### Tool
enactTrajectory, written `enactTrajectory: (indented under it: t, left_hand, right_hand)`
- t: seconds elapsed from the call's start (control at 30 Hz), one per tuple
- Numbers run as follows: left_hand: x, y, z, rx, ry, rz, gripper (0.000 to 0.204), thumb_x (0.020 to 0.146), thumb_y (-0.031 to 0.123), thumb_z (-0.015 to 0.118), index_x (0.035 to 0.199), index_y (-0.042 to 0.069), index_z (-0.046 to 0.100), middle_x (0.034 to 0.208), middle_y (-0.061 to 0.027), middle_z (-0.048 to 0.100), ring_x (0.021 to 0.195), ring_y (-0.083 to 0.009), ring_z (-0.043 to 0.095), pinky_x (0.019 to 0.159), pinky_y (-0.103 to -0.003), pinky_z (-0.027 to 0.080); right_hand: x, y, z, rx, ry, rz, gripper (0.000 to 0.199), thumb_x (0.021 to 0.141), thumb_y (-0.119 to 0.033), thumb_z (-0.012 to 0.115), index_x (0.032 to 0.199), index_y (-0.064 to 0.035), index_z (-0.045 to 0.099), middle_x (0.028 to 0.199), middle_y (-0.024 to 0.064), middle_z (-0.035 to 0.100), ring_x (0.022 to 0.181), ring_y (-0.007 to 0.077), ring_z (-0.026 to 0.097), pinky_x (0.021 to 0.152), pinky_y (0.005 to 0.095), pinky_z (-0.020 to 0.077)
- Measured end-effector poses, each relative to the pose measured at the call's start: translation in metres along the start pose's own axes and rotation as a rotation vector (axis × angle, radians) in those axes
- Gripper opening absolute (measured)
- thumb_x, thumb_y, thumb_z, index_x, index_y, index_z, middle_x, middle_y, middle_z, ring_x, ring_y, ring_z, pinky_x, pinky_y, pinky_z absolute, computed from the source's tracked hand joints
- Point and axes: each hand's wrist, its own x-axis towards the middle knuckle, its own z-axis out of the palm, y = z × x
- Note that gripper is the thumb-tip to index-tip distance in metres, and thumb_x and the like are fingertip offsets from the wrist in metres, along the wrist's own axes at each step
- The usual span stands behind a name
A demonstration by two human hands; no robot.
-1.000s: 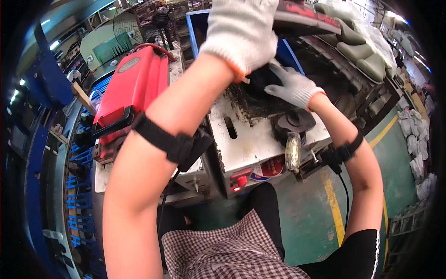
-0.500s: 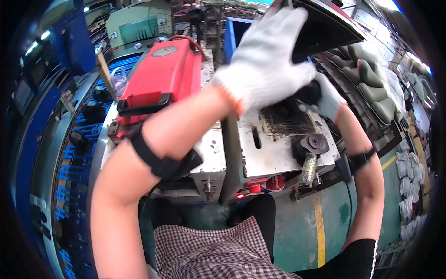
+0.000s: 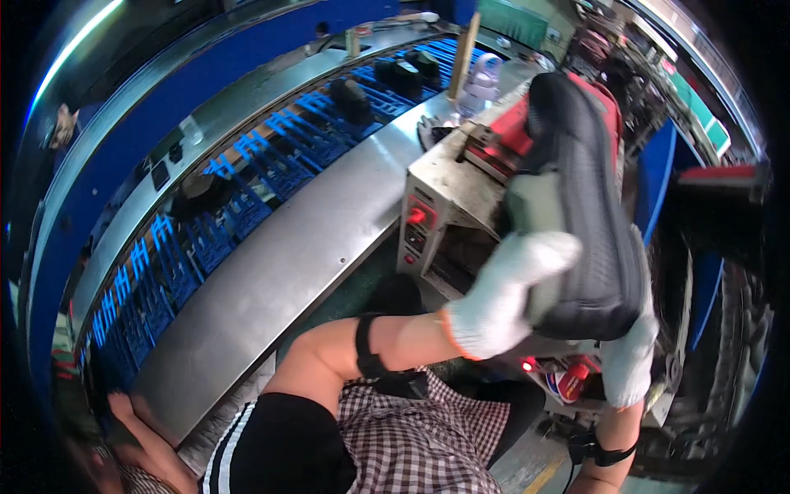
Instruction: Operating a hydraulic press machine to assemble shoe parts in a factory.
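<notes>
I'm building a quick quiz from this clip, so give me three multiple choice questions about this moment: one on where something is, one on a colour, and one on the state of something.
1. Where is the blue conveyor rack relative to the person?
A. To the person's left
B. To the person's right
C. Behind the shoe

2. What colour are the gloves on both hands?
A. Black
B. White
C. Yellow

3. How is the black shoe being handled?
A. Lying alone on the steel ledge
B. Held up in both gloved hands, sole toward the camera
C. Hanging from a hook

Answers:
1 A: the rack curves along the left side, beyond the steel ledge.
2 B: the left hand and right hand both wear white knit gloves.
3 B: both hands grip the shoe, its ribbed sole facing up.
</notes>
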Motion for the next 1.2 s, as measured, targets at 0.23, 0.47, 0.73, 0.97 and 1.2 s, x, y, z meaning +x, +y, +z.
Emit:
enactTrajectory:
  t: [0.23,0.47,0.73,0.97,1.2]
  left_hand:
    - [0.007,0.162,-0.118,0.092,0.427,0.244,0.025,0.091,0.018,0.074,0.114,0.010,0.067,0.103,-0.0032,0.069,0.095,-0.0170,0.068,0.091,-0.035,0.056]
    - [0.105,0.328,-0.294,0.656,1.078,0.330,0.052,0.075,0.029,0.081,0.119,0.007,0.064,0.112,-0.0117,0.069,0.100,-0.0308,0.069,0.094,-0.046,0.055]
    - [0.118,0.370,-0.404,1.475,1.450,0.267,0.109,0.088,0.057,0.068,0.167,0.007,0.012,0.162,-0.0315,0.037,0.149,-0.0449,0.040,0.122,-0.048,0.033]
    - [0.034,0.353,-0.349,1.617,1.378,0.558,0.091,0.091,0.054,0.068,0.156,-0.001,0.038,0.155,-0.0291,0.047,0.145,-0.0439,0.045,0.121,-0.050,0.034]
    - [-0.119,0.429,-0.346,0.663,2.022,1.053,0.118,0.080,0.047,0.086,0.163,0.004,0.014,0.155,-0.0271,0.043,0.144,-0.0423,0.046,0.115,-0.053,0.043]
  right_hand:
    - [-0.008,0.008,0.038,-0.186,0.119,-0.409,0.098,0.096,-0.067,0.055,0.162,0.0012,0.030,0.143,0.0265,0.056,0.084,0.0237,0.065,0.059,0.0284,0.0518]
    - [0.009,0.041,0.014,-0.266,0.284,-0.451,0.082,0.102,-0.058,0.055,0.157,0.0006,0.039,0.122,0.0164,0.061,0.083,0.0209,0.063,0.066,0.0302,0.0521]
    - [0.032,0.038,0.037,-0.397,0.159,-0.484,0.062,0.108,-0.044,0.049,0.152,-0.0011,0.047,0.107,0.0135,0.064,0.084,0.0185,0.060,0.068,0.0305,0.0505]
    - [0.046,0.035,0.055,-0.435,0.047,-0.603,0.063,0.109,-0.046,0.038,0.139,0.0074,0.055,0.100,0.0297,0.070,0.081,0.0358,0.072,0.069,0.0431,0.0601]
    - [0.049,0.062,-0.047,0.626,0.681,0.079,0.067,0.105,-0.051,0.047,0.144,0.0034,0.053,0.100,0.0251,0.071,0.082,0.0353,0.070,0.076,0.0443,0.0582]
